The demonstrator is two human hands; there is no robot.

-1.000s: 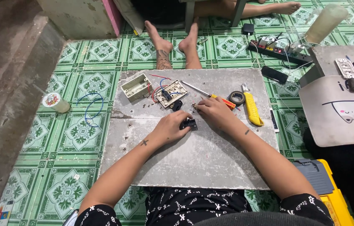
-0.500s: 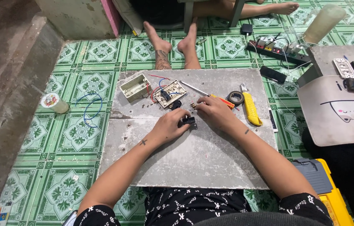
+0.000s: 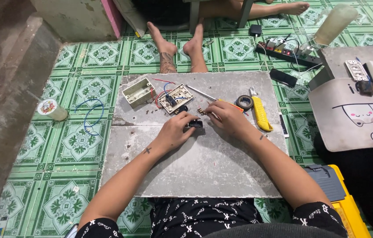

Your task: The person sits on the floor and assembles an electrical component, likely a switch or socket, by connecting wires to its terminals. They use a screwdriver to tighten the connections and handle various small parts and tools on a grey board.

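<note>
From the head camera, looking down, the person is sitting on the green patterned floor (image 3: 76, 141) with a grey slab (image 3: 195, 167) serving as a tabletop across the lap. The left hand (image 3: 175, 131) is closing its grip on a small black part (image 3: 195, 124), pinching it between thumb and fingertips and pressing it to the slab. The right hand (image 3: 227, 119) is curling its fingers just right of that part, fingertips bunched at a small brass piece (image 3: 201, 111); whether the grip is actually clamping it I cannot tell.

The black part is lying between the two hands, right of the left palm and left of the right, its long axis running roughly left to right. The left hand is the nearer, already touching.

Just beyond are lying an opened switch plate (image 3: 175, 98) with red and blue wires, a cream box (image 3: 138, 92), a screwdriver (image 3: 206, 94), a tape roll (image 3: 244, 102) and a yellow utility knife (image 3: 261, 115).
</note>
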